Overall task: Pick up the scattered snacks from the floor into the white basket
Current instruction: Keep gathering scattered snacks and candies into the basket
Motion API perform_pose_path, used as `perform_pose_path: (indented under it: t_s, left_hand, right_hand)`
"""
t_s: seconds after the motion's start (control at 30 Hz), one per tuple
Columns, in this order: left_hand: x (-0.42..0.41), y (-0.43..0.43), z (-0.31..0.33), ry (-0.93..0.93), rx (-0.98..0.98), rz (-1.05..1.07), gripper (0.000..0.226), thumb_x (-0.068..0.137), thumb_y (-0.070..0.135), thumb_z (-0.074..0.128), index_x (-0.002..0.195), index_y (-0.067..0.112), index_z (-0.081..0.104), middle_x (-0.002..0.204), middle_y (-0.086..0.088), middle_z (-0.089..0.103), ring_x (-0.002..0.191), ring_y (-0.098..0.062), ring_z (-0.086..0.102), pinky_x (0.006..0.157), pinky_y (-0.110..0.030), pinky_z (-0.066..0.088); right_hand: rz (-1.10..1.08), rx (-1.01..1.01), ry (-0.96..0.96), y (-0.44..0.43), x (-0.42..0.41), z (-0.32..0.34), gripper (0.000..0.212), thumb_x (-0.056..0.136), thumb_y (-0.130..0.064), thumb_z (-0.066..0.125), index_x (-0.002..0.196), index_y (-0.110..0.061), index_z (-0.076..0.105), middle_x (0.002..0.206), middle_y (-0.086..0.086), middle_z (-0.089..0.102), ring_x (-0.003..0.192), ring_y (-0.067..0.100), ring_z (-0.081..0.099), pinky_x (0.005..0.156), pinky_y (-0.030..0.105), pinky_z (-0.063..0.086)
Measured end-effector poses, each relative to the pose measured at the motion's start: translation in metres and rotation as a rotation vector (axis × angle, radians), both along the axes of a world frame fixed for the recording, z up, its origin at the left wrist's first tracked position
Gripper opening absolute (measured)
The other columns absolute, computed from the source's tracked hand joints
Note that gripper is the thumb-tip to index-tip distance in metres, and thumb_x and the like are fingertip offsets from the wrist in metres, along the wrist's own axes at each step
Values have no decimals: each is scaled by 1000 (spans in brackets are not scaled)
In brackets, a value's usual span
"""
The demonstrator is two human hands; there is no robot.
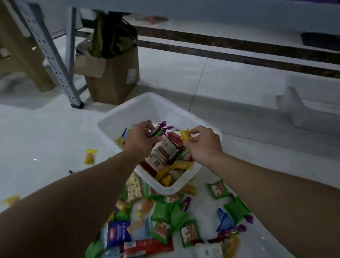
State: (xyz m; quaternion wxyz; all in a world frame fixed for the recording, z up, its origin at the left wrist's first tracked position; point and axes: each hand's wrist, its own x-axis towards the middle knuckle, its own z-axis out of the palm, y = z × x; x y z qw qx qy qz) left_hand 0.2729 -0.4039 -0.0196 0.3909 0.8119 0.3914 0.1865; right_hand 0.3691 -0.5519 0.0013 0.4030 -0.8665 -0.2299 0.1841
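Note:
A white basket (125, 117) stands on the pale floor, partly filled with wrapped snacks. Above it my left hand (138, 139) holds purple-and-green wrapped candies (158, 130) in curled fingers. To its right, also over the basket, my right hand (203, 145) pinches a small yellow packet (185, 135). In front of the basket lies a heap of scattered snacks: green packets (175, 212), a blue packet (118, 231), a red one (147, 247) and a white one (209, 256). A lone yellow packet (90, 156) sits on the floor left of the basket.
A cardboard box (116, 77) with dark bags in it stands behind the basket, beside a grey metal shelf leg (54, 62). Another yellow packet (11, 199) lies at far left. A white object (295, 106) rests on the floor at right.

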Motion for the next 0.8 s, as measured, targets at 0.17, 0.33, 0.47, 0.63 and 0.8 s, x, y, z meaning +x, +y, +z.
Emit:
perform_pose_path:
  t_s: [0.17,0.33,0.47,0.63,0.8]
  left_hand:
    - [-10,38,-22,-3,-69,104,31,68,27,84,89,17,64,82,-2,62,78,-22,61,72,-33,52]
    - [-7,42,-41,-7,-142,74,32,78,29,77,103,12,66,95,-1,64,83,-16,59,67,-25,43]
    - [-5,39,-46,54,-63,-14,42,80,40,72,114,17,65,110,-1,66,98,-21,61,79,-30,49]
    - [-5,22,-31,113,89,-61,47,83,45,67,123,20,62,120,-3,65,106,-22,61,86,-29,45]
    - [2,-12,-5,132,113,-258,50,83,41,68,129,23,57,124,-4,62,102,-19,60,84,-31,50]
  right_hand:
    - [-34,-111,-15,46,2,-15,20,80,-34,68,79,-37,48,96,-2,67,101,26,61,105,55,37]
    - [-27,-223,-57,62,6,-26,15,85,-38,62,95,-37,51,108,-2,65,108,25,56,111,59,19]
    - [51,-246,-163,56,3,-31,31,91,-34,59,121,-25,55,114,3,65,107,26,58,97,40,40]
    - [141,-230,-299,21,8,-24,36,90,-29,62,123,-15,58,116,6,63,108,25,58,92,40,49]
    - [143,-296,-273,-45,24,-13,55,90,-35,61,139,-17,46,136,7,53,121,24,51,99,34,44]
